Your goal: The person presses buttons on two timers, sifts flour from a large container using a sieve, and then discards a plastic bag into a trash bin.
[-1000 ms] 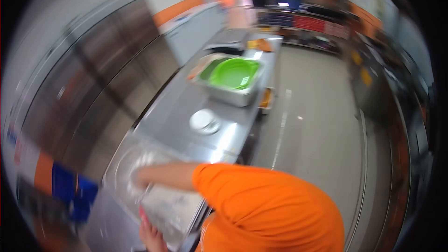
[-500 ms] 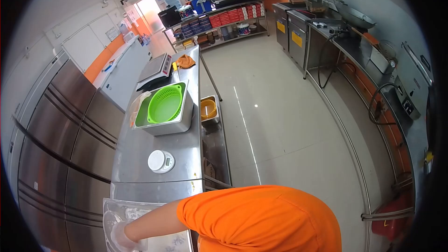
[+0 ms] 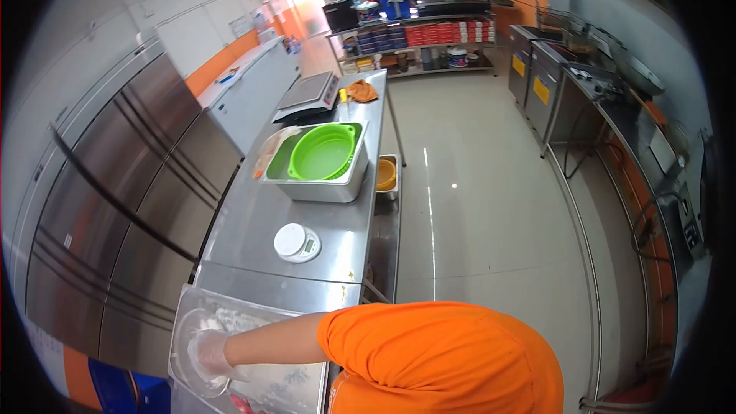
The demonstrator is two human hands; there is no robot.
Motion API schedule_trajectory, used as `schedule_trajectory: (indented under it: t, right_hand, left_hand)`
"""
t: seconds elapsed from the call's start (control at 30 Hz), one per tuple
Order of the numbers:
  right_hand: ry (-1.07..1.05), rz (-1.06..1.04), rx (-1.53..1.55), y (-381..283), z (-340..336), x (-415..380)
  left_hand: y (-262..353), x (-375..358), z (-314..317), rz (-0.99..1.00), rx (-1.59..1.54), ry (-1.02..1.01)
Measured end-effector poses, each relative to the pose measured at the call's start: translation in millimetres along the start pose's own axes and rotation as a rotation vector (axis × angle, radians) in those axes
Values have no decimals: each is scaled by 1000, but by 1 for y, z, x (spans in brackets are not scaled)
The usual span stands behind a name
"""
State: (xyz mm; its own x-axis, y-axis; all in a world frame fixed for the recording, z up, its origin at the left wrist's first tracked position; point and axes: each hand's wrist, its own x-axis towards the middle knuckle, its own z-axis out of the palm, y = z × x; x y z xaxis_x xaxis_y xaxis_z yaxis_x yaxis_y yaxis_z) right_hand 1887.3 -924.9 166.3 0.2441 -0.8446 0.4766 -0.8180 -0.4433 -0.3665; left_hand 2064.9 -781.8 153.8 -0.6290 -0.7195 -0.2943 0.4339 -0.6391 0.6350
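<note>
Here, the bowl (image 3: 182, 349) looks clear, round and streaked white; the gloved right hand (image 3: 208, 354) is inside, fingers too hidden to tell.

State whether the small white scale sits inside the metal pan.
No, the small white scale stands on the steel tabletop, apart from the metal pan.

A powdery tray (image 3: 308, 374) holds a clear bowl (image 3: 183, 353).

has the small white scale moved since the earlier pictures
No. The white scale sits in the same spot on the steel table, between the seam and the steel pan; only the camera view has shifted.
</note>
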Motion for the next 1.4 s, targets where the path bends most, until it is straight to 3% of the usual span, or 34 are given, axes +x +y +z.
schedule_trajectory:
  t: [0.07, 0.1, 0.17, 0.2, 0.23, 0.27, 0.3, 0.33, 0.37, 0.43, 0.47, 0.53, 0.67, 0.73, 0.77, 0.9, 0.97, 1.0, 1.07, 1.2, 1.27, 1.3, 1.37, 1.4]
  right_hand:
    - [-29, 62, 27, -7, -25, -7]
    - [-43, 33, -12, 1, -21, -1]
    - [-102, -56, 23, 17, -6, 11]
    - [-106, -37, 83, 27, 0, 13]
    - [-128, -47, 102, 25, -12, 15]
    - [-245, -107, -49, 18, -36, 18]
    - [-189, -133, -83, 27, -14, 32]
    - [-141, -89, -17, 5, -70, 20]
    - [-103, -183, -175, 19, -60, 31]
    - [-148, -108, 161, 60, -20, 51]
    - [-194, -128, 174, 57, -15, 45]
    - [-451, -16, -28, 46, -29, 48]
    - [-382, -145, -253, 52, -5, 38]
    - [-858, -202, -158, 63, 39, 43]
    - [-853, -207, -137, 37, 13, 44]
    - [-761, -337, -271, 71, 37, 53]
    - [-669, 205, 38, 76, 50, 57]
    - [-677, 202, 36, 78, 55, 59]
    - [-774, -477, -350, 75, 60, 62]
    - [-652, -426, -456, 51, 21, 60]
    - [-533, -143, -209, 56, 24, 53]
    - [-540, -140, -204, 54, 28, 51]
    - [-978, -502, -382, 48, 35, 55]
    - [-974, -503, -383, 49, 34, 55]
  left_hand:
    - [2, 4, 6, -2, 177, 336]
    - [0, 3, -5, -39, 92, 287]
    - [-10, 28, 8, 130, -28, 270]
    - [-6, 40, -23, 91, -116, -6]
    - [-3, 49, 14, 69, -53, 326]
    - [-5, 50, 4, 59, -13, 183]
    - [-9, 32, 8, 3, -79, 259]
    - [-12, 30, 14, -40, -156, 284]
    - [-8, 28, 11, 25, -203, 315]
    - [-4, 25, 2, -9, -201, 206]
    - [-6, 28, 5, 4, -244, 232]
    - [4, 43, 17, 43, -141, 351]
    - [1, 32, 16, 96, -41, 269]
    - [-6, 37, 15, 81, -77, 317]
    - [4, 46, 18, 88, -59, 322]
    - [0, 28, 37, 110, -78, 346]
    - [1, 26, 32, 83, -150, 343]
    - [5, 40, 21, 106, -144, 356]
    - [2, 45, 17, 137, -147, 385]
    - [1, 34, 32, 121, -113, 423]
    - [-2, 30, 32, 115, -133, 336]
    - [-1, 34, 28, 108, -136, 341]
    - [8, 48, 19, 157, -85, 350]
    - [7, 44, 22, 160, -82, 349]
